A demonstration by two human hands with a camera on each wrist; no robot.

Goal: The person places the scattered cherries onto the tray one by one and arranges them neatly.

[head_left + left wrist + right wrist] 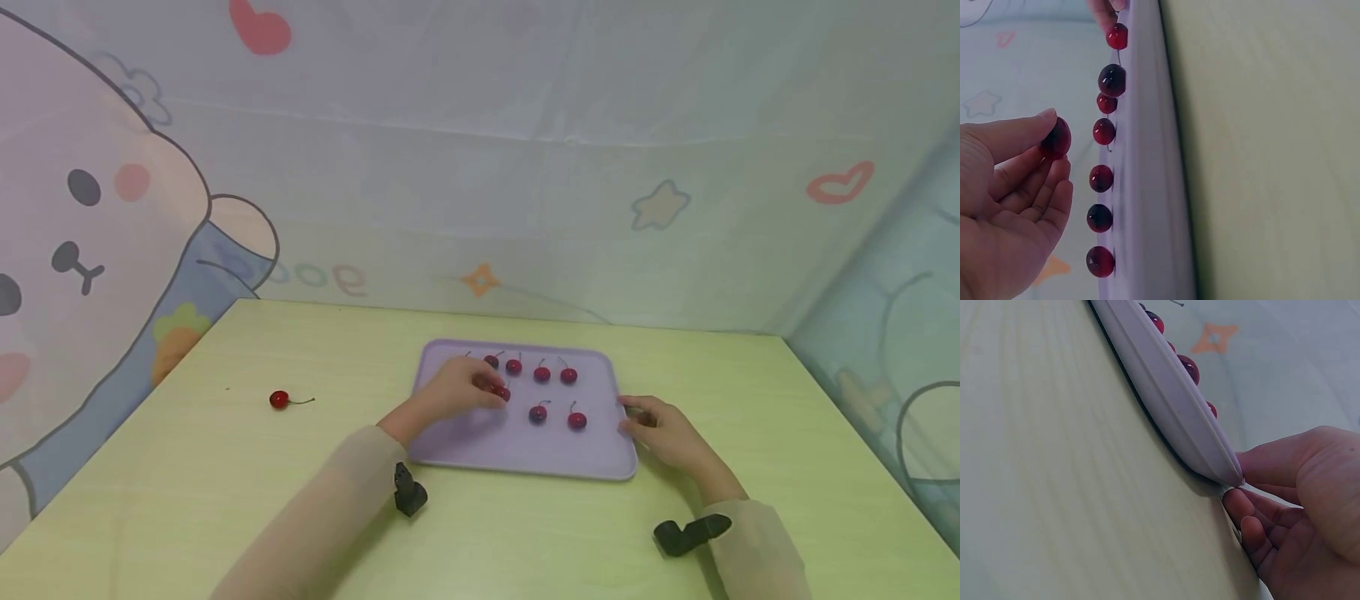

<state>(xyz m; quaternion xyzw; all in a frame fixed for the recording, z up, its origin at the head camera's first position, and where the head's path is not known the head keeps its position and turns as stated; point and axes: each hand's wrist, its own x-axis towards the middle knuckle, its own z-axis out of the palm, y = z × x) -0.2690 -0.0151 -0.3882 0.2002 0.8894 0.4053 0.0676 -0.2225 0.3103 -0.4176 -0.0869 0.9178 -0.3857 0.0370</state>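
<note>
My left hand (456, 387) is over the left half of a lilac tray (517, 457) and pinches a dark red cherry (1057, 139) between thumb and fingers; in the left wrist view it appears raised off the tray. Several other cherries with thin stems lie on the tray, among them one cherry (568, 376) in the back row and another cherry (577, 421) in front of it. At the tray's right edge, my right hand (671, 437) grips the rim, thumb on the side and fingers curled low against it. Part of the back row is hidden behind my left hand.
A single cherry (279, 400) with its stem lies on the pale yellow table (187, 500), left of the tray. Behind the table hangs a printed cloth (465, 192) with a bear, hearts and stars. Each wrist carries a black device (690, 533).
</note>
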